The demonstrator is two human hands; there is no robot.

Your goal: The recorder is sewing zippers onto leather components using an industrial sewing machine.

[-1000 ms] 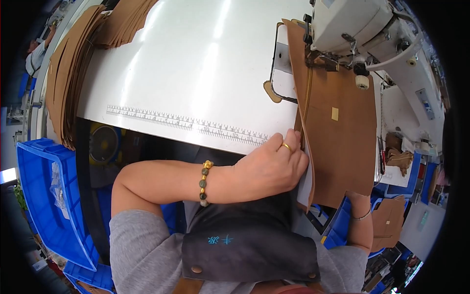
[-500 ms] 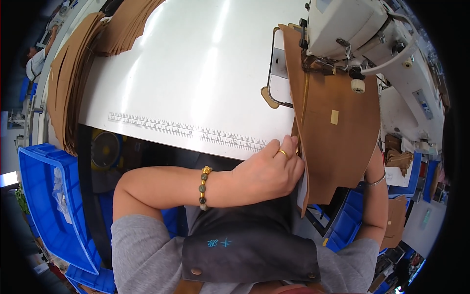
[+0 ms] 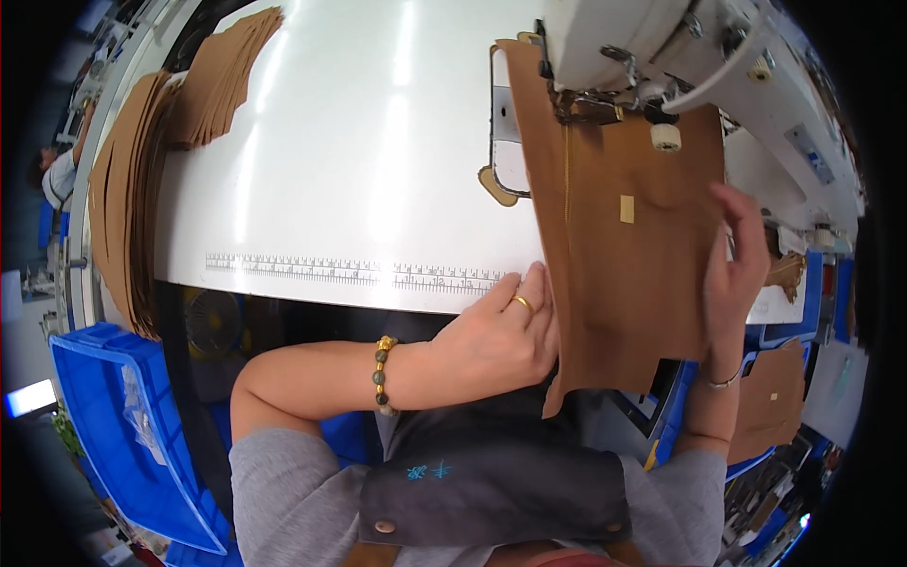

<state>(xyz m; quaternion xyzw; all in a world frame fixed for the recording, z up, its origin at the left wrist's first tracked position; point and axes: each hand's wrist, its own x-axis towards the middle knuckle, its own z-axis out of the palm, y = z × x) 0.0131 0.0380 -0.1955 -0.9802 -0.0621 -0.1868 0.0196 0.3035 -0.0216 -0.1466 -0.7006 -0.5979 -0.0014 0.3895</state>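
Matt brown suede-like cloth piece lies on a glossy smooth white tabletop beside the enamelled metal sewing machine.
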